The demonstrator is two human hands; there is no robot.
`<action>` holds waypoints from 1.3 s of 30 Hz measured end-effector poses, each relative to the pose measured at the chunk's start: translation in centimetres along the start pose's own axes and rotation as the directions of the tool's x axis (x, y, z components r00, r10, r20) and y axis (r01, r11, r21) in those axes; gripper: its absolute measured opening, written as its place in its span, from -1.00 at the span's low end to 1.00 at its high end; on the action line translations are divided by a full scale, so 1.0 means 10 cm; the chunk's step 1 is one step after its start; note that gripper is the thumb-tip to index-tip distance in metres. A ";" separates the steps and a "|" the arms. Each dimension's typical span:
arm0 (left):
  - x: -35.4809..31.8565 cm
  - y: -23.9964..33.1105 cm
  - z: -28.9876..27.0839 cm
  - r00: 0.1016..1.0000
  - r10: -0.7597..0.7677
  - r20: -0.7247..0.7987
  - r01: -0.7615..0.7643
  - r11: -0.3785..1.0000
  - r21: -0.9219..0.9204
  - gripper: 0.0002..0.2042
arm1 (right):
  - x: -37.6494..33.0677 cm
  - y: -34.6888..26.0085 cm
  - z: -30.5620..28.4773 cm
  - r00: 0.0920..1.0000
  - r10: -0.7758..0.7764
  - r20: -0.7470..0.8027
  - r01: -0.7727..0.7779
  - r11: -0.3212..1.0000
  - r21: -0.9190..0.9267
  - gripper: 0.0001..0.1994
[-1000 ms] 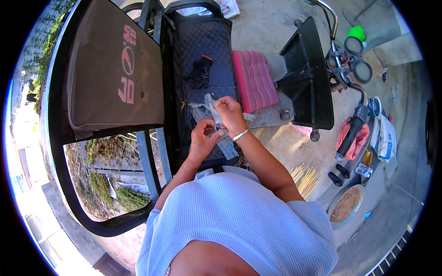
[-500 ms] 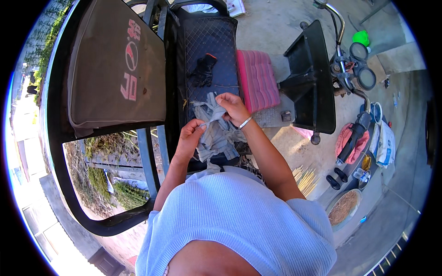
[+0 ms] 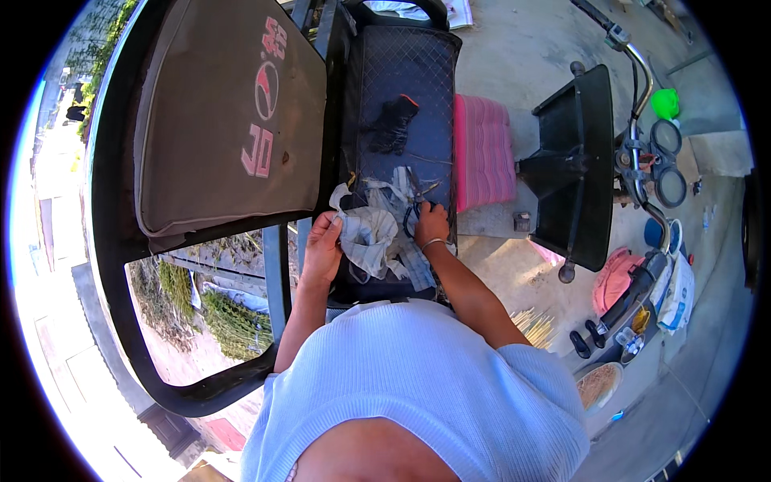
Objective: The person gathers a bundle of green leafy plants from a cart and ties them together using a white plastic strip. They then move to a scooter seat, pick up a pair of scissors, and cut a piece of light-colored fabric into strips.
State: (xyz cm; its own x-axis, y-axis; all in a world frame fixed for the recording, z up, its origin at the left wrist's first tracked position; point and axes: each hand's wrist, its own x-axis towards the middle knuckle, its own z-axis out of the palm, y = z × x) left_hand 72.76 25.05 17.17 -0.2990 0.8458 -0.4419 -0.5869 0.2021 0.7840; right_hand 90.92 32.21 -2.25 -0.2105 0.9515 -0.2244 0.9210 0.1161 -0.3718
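Observation:
A crumpled grey cloth (image 3: 371, 237) lies on the near end of a black quilted seat (image 3: 401, 72). My left hand (image 3: 324, 245) grips the cloth's left edge. Just right of the cloth, my right hand (image 3: 431, 223), with a bangle on its wrist, is closed over the dark looped handle of what look like scissors (image 3: 416, 205). Their blades point up the seat and are partly hidden among pale cloth strips. A black glove (image 3: 391, 124) lies farther up the seat, away from both hands.
A brown padded panel (image 3: 225, 120) in a black frame stands to the left. A pink cushion (image 3: 482, 153), a black scooter box (image 3: 578, 161) and handlebars (image 3: 634, 72) are to the right. Slippers, a bowl and sticks lie on the concrete at lower right.
The cloth was held up between both hands; it now rests lower on the seat. My right hand has left the cloth and moved right onto the scissors. The view has shifted closer.

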 end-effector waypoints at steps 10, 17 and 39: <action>0.04 -0.01 0.08 0.999 0.050 -0.005 -0.050 0.999 -0.014 -0.86 | 0.06 0.32 -0.36 0.966 -0.020 0.257 -0.032 0.980 0.199 -0.35; -0.07 0.15 0.28 0.998 0.024 -0.063 -0.029 0.997 -0.078 -0.84 | 0.06 0.03 -0.08 0.969 0.132 0.210 -0.151 0.986 0.076 -0.33; -0.33 0.18 0.63 0.981 0.180 0.073 -0.184 0.982 0.043 -0.81 | -0.96 0.54 -1.77 0.635 -0.696 0.335 -0.044 0.401 0.915 -0.01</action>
State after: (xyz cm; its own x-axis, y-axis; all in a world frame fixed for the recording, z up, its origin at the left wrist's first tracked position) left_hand 77.46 25.78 22.77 -0.3442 0.9022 -0.2601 -0.4889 0.0643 0.8700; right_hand 103.72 28.76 13.85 -0.8844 0.4282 -0.1859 0.0784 -0.2563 -0.9634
